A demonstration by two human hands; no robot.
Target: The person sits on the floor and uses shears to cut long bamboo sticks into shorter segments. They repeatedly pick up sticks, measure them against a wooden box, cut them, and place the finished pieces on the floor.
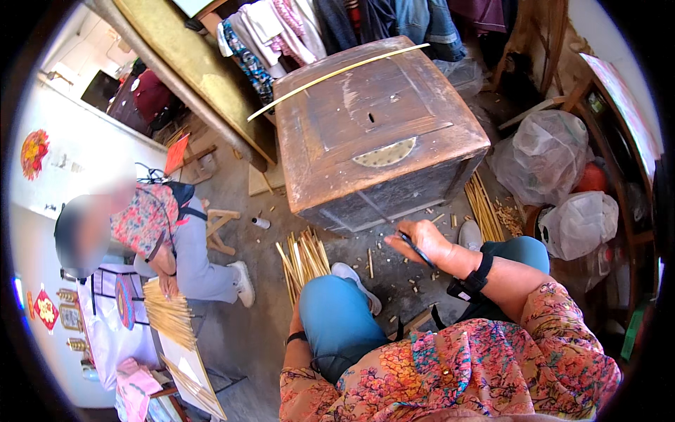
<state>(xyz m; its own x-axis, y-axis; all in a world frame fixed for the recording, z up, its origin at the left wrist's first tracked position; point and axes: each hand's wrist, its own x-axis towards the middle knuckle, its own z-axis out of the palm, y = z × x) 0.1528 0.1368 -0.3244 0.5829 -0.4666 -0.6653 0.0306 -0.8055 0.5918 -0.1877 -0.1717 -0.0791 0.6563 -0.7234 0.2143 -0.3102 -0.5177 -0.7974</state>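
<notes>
My right hand (424,244) is closed around the black handle of a knife (416,247) in front of the wooden chest. A thin grey line that looks like its blade runs up and left from the fist against the chest's dark front. Down beside my left knee, my left hand (295,318) is mostly covered by the leg, so its fingers do not show. Nearest to it is a bundle of pale split bamboo strips (305,254) that fans out past the knee. One long bamboo strip (337,74) lies across the top of the brown wooden chest (337,119).
Short offcuts litter the concrete floor (394,281). More strips (484,211) lie right of the chest, near plastic bags (545,155). At left, another person (158,225) rests a hand on bamboo strips (169,313) over a board. Clothes (281,32) hang behind the chest.
</notes>
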